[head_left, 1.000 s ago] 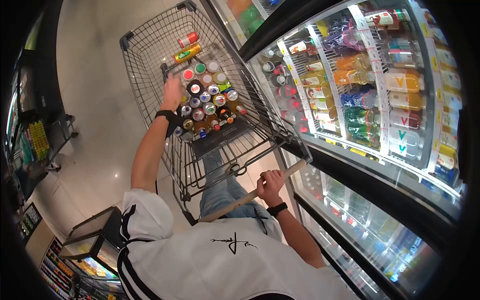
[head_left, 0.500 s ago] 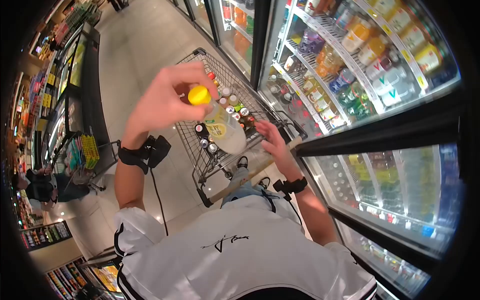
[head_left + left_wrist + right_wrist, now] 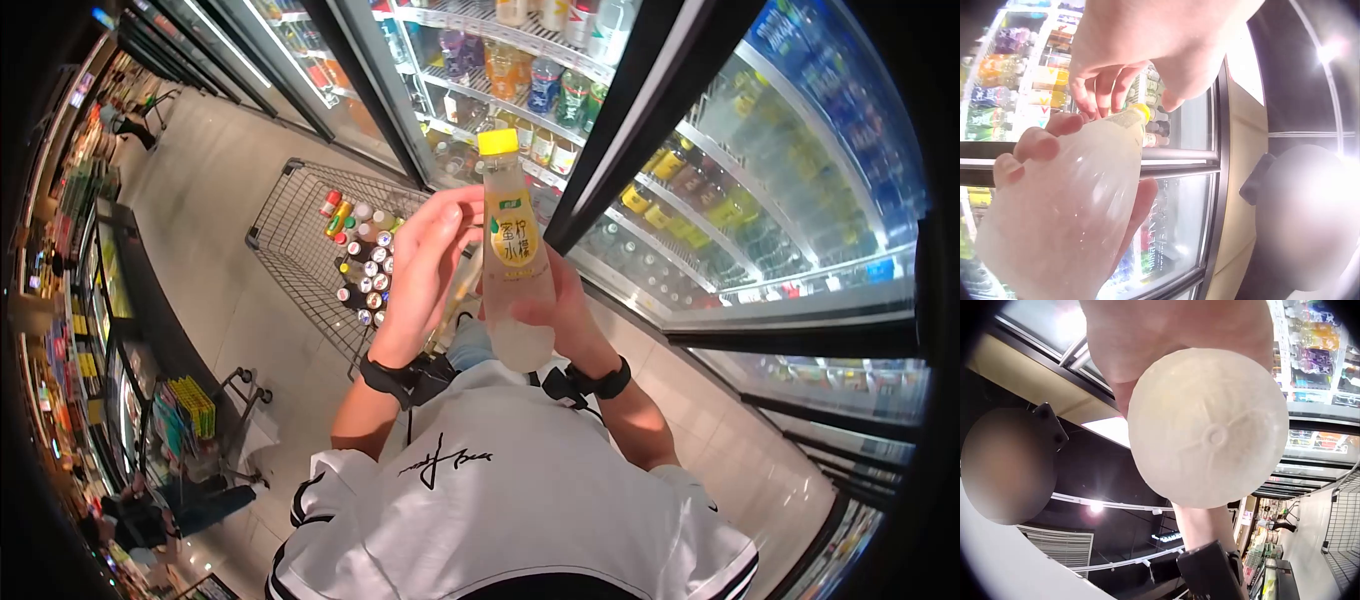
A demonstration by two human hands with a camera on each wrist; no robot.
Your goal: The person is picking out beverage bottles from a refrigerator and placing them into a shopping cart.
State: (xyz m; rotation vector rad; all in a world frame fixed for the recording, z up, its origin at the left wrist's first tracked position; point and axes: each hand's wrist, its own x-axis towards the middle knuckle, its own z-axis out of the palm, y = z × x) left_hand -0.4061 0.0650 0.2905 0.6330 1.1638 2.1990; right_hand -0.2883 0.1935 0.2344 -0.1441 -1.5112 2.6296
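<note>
In the head view we hold a clear bottle [image 3: 520, 292] of cloudy drink upright in front of our white shirt [image 3: 520, 450], our right hand [image 3: 578, 318] curled round its lower half with the thumb across the front. Our left hand [image 3: 430, 265] is beside the neck, its fingers loosely bent and the thumb apart from them; we cannot tell whether its fingertips touch the bottle. Only the head view shows us the front of the label [image 3: 515, 235], yellow with dark characters and a green strip, below the yellow cap [image 3: 498, 142]. The left wrist view looks along the bottle from its wide end and shows our left fingers hanging near the cap, with our right fingers wrapped round the body. The right wrist view gives us the round underside [image 3: 1214, 434], its centre raised, with our left forearm [image 3: 1204, 528] beyond. Left of our left hand, the wire cart [image 3: 285, 262] carries many bottles and cans [image 3: 370, 272]. Beyond our right hand are fridge shelves [image 3: 500, 32] of coloured drinks.
</note>
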